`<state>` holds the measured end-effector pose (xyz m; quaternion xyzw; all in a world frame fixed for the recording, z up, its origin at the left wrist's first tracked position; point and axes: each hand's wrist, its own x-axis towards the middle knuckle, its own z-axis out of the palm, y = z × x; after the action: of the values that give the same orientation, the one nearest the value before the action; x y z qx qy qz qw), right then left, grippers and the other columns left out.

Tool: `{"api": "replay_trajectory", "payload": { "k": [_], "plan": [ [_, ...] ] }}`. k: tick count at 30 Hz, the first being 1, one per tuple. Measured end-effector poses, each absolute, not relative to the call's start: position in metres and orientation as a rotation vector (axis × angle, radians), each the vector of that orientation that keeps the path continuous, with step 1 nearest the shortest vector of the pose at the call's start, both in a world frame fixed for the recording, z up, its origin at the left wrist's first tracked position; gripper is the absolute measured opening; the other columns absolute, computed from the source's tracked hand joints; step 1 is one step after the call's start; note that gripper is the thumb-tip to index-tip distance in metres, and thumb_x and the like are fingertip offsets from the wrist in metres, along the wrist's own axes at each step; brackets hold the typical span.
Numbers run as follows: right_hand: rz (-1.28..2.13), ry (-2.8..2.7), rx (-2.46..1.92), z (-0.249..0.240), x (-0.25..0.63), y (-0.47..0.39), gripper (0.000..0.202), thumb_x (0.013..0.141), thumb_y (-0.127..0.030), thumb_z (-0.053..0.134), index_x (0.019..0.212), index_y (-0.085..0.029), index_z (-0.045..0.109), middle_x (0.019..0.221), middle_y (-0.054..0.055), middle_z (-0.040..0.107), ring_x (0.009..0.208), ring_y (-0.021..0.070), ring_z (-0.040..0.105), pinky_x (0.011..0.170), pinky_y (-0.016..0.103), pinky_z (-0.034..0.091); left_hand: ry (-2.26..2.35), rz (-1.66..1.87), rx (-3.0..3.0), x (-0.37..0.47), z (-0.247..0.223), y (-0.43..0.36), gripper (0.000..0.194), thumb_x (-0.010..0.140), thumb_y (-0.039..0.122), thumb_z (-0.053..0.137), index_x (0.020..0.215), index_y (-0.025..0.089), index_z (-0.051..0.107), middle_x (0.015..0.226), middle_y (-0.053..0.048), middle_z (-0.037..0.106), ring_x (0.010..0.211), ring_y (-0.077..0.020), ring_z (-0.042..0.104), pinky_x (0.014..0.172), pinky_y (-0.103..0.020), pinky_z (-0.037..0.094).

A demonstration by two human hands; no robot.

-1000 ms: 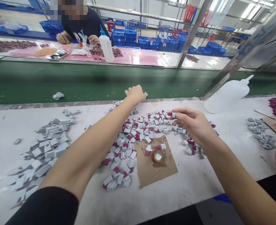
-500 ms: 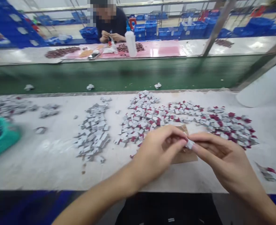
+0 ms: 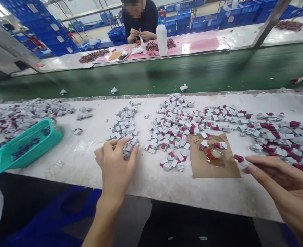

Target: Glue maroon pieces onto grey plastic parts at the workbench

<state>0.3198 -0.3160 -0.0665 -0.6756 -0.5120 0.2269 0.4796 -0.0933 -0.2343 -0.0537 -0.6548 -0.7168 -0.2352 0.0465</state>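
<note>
My left hand (image 3: 117, 159) reaches over the near end of a pile of small light-grey plastic parts (image 3: 125, 120). Its thumb and fingers are apart around some of the parts, and nothing is plainly gripped. Between the thumb and fingers of my right hand (image 3: 277, 178) is a small grey and dark-red plastic part (image 3: 240, 160), its red end pointing left. That hand hovers just right of a piece of brown cardboard (image 3: 199, 168). On the cardboard lie a round cap-like piece (image 3: 216, 153) in a reddish-brown wet patch and a few grey-red parts.
A heap of grey-red parts (image 3: 174, 116) spreads across the middle, with another heap (image 3: 277, 133) at right. The green basket (image 3: 28, 154) holds dark pieces. Beyond the green belt (image 3: 141, 73), a person (image 3: 140, 20) works near a white bottle (image 3: 161, 37).
My hands have parted from where they met over the cardboard. The left moved to the grey pile; the right drew away with a grey-red part. The view has shifted left.
</note>
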Motion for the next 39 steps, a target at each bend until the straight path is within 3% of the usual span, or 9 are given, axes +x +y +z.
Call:
{"api": "replay_trajectory", "payload": {
  "k": [5,11,16,22,26,28,35,39],
  "plan": [
    [0.573,-1.229,-1.645,-0.048,0.299,-0.300,0.020,0.093,-0.055,0.090,0.103,-0.038,0.092,0.105,0.002,0.091,0.095,0.0310,0.088,0.081,0.040,0.072,-2.223,-0.817,-2.030,-0.080,-0.040,-0.224,0.021,0.104,0.040,0.069,0.110,0.026,0.084,0.122,-0.019,0.072,0.129,-0.0493,0.060,0.117,-0.073,0.047],
    [0.601,-1.187,-1.623,-0.048,0.299,-0.305,0.018,0.096,-0.051,0.091,0.106,-0.037,0.092,0.107,0.003,0.090,0.098,0.0296,0.088,0.084,0.039,0.073,-2.717,-1.530,-2.265,-0.062,-0.025,-0.250,0.035,0.101,0.060,0.083,0.119,0.030,0.081,0.110,-0.007,0.075,0.107,-0.0294,0.073,0.092,-0.041,0.063],
    [0.618,-1.247,-1.553,-0.044,0.292,-0.300,0.008,0.102,-0.040,0.088,0.107,-0.035,0.092,0.108,0.003,0.089,0.097,0.0267,0.087,0.085,0.037,0.073,-2.779,-1.957,-2.441,-0.031,-0.030,-0.270,0.030,0.107,0.057,0.081,0.122,0.031,0.081,0.088,-0.002,0.073,0.086,-0.0214,0.072,0.085,-0.034,0.064],
    [0.637,-1.403,-1.518,-0.038,0.288,-0.286,0.011,0.108,-0.028,0.080,0.111,-0.032,0.089,0.110,0.004,0.088,0.104,0.0268,0.082,0.089,0.041,0.069,-2.611,-1.510,-2.876,-0.004,-0.043,-0.291,0.016,0.114,0.046,0.071,0.121,0.038,0.082,0.087,-0.001,0.079,0.080,-0.0224,0.078,0.073,-0.032,0.067],
    [0.581,-1.538,-1.554,-0.031,0.288,-0.277,0.014,0.109,-0.023,0.074,0.109,-0.029,0.087,0.107,0.006,0.088,0.100,0.0285,0.083,0.083,0.043,0.067,-2.024,-1.224,-3.189,0.003,-0.056,-0.299,0.022,0.115,0.028,0.064,0.122,0.037,0.083,0.119,-0.005,0.083,0.107,-0.0256,0.084,0.089,-0.034,0.071],
    [0.567,-1.606,-1.572,-0.028,0.289,-0.273,0.016,0.109,-0.021,0.072,0.109,-0.028,0.087,0.109,0.007,0.088,0.101,0.0290,0.084,0.082,0.042,0.067,-1.924,-1.113,-3.231,0.002,-0.062,-0.303,0.025,0.116,0.025,0.062,0.127,0.036,0.081,0.124,-0.007,0.082,0.112,-0.0258,0.084,0.094,-0.034,0.071],
    [0.604,-1.694,-1.588,-0.019,0.291,-0.267,0.020,0.106,-0.014,0.071,0.106,-0.026,0.087,0.108,0.005,0.089,0.100,0.0273,0.085,0.079,0.039,0.065,-1.746,-0.856,-3.062,-0.013,-0.073,-0.312,0.029,0.116,0.024,0.062,0.140,0.034,0.076,0.144,-0.009,0.076,0.131,-0.0289,0.081,0.109,-0.039,0.070],
    [0.625,-1.708,-1.563,-0.016,0.291,-0.262,0.019,0.106,-0.015,0.072,0.102,-0.027,0.086,0.104,0.005,0.088,0.097,0.0276,0.084,0.078,0.040,0.064,-1.779,-0.877,-3.094,-0.014,-0.070,-0.312,0.031,0.116,0.029,0.066,0.145,0.035,0.075,0.140,-0.009,0.077,0.127,-0.0301,0.082,0.105,-0.039,0.071]
  ]
}}
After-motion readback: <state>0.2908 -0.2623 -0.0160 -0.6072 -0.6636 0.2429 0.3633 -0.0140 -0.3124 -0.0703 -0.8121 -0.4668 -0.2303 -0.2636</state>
